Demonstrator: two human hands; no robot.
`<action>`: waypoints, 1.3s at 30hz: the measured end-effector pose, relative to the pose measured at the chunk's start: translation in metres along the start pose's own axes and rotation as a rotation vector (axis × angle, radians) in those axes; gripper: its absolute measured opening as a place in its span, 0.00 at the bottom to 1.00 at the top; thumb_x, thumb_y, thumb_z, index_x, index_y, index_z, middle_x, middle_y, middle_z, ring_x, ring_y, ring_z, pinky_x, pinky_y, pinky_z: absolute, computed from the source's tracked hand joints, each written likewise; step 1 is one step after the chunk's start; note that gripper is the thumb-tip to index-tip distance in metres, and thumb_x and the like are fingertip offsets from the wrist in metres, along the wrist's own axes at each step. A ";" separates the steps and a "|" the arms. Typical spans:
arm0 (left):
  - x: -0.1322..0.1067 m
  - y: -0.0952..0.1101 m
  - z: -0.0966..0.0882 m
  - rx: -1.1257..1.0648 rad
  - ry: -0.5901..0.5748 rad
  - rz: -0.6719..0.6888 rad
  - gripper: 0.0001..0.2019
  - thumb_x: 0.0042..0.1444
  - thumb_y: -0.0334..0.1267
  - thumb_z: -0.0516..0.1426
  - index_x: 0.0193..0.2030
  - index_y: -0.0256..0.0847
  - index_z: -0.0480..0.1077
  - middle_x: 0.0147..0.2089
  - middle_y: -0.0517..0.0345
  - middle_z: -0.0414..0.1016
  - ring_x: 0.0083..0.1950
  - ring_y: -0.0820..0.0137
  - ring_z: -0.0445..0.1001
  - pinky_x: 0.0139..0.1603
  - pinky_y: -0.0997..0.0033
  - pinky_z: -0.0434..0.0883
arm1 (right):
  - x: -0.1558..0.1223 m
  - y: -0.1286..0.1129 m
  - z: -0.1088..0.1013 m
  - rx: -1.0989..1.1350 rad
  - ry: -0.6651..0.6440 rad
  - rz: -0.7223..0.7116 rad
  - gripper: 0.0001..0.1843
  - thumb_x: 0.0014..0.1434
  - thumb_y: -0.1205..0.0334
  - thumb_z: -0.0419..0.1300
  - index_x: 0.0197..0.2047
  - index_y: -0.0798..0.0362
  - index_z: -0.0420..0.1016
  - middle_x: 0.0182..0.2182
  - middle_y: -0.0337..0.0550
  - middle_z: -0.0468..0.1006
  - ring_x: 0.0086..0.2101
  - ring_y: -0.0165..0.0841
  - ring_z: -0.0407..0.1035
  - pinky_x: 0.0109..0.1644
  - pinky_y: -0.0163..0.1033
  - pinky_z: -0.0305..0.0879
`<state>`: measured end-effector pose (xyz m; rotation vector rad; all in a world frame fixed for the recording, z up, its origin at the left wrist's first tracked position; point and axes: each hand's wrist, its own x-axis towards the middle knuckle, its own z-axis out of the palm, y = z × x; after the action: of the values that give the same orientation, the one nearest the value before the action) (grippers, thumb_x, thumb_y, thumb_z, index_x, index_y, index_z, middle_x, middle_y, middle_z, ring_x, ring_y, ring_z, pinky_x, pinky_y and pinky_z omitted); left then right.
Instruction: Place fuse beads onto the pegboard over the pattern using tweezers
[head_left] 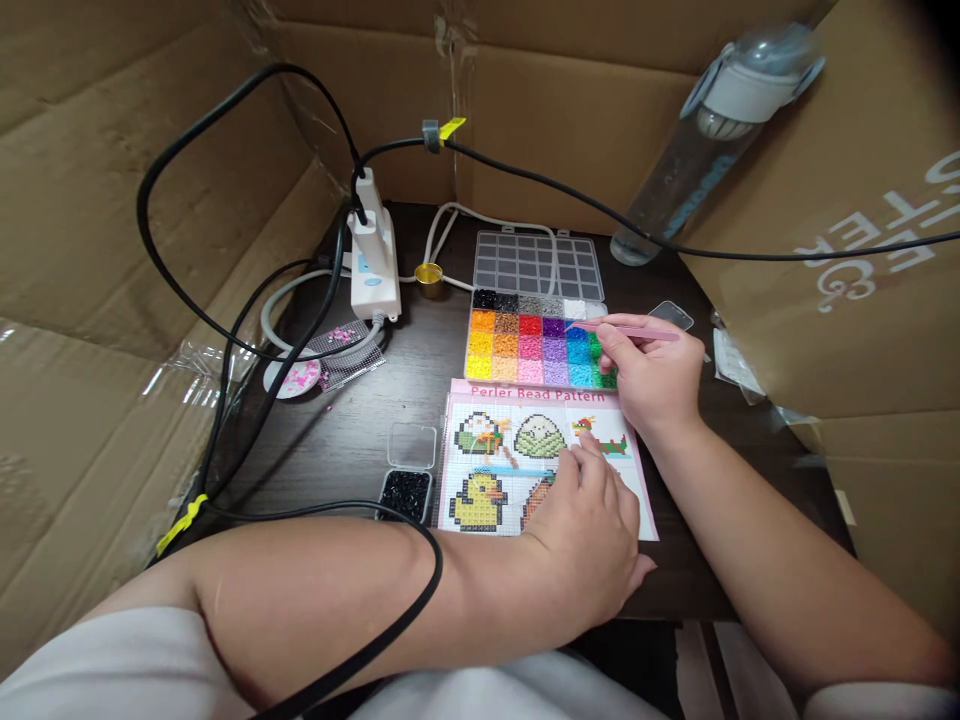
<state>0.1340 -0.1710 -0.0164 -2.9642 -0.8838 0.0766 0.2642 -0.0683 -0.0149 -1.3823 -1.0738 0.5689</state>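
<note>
My right hand (651, 378) pinches pink tweezers (626, 329), their tip over the blue compartments of an open bead organizer (525, 345) filled with many colours. My left hand (592, 535) rests palm down on a pink-edged "Perler Bead Pattern" sheet (495, 455), with its fingers curled against the pegboard over the pictures. The sheet shows a duck, a dumpling and other pixel figures. A small open box of black beads (406, 493) sits just left of the sheet.
Cardboard walls surround the dark table (390, 390). A white power adapter (373, 255), black and white cables, a gold cap (429, 279), a clear water bottle (712, 130) and a pegboard with pink beads (330, 352) lie at the back and left. A black cable crosses my left forearm.
</note>
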 end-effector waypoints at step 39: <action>0.000 0.004 0.024 -0.017 0.204 -0.062 0.37 0.54 0.62 0.54 0.57 0.28 0.72 0.60 0.26 0.68 0.61 0.38 0.63 0.57 0.45 0.54 | 0.004 0.004 0.005 0.011 -0.003 0.106 0.11 0.53 0.59 0.67 0.35 0.58 0.83 0.26 0.46 0.80 0.19 0.25 0.63 0.20 0.32 0.59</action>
<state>0.1342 -0.1736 -0.0401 -2.8896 -0.9510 -0.2319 0.2626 -0.0623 -0.0180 -1.4349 -1.0031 0.6534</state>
